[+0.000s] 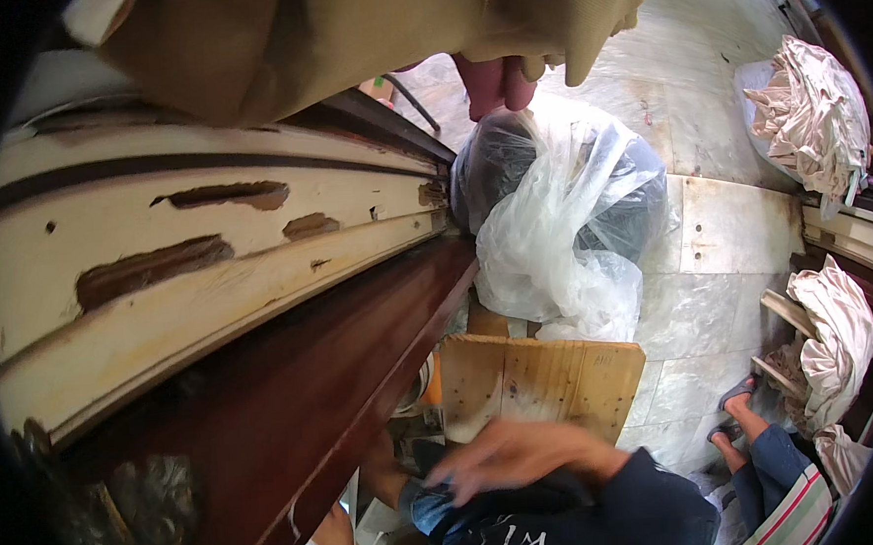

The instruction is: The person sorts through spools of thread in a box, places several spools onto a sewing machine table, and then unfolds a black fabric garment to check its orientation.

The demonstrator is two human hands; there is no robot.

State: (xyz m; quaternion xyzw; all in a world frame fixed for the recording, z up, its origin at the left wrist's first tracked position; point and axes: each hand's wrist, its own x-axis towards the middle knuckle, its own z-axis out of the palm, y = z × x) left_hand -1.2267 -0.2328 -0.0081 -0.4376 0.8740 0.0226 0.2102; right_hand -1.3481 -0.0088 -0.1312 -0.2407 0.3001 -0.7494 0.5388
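Observation:
My right hand (pixel 525 452) reaches across in front of my dark shirt (pixel 529 539), which bears a white print. It is blurred by motion, with its fingers stretched toward the left and no object visible in them. Just beyond it stands a pale wooden board (pixel 551 380) with nail marks, apparently apart from the hand. Behind the board a large clear plastic bag (pixel 552 217) with dark contents sits on the floor. My left hand cannot be seen. To the left of my body runs a dark red-brown wooden beam (pixel 333 377).
Chipped cream woodwork (pixel 158 228) fills the left side, with a dark carved ornament (pixel 138 510) below. Beige cloth (pixel 414 27) hangs overhead. On the right, another person's sandalled feet (pixel 739 400) rest on the tiled floor (pixel 695 308), near bundles of pale cloth (pixel 835 340).

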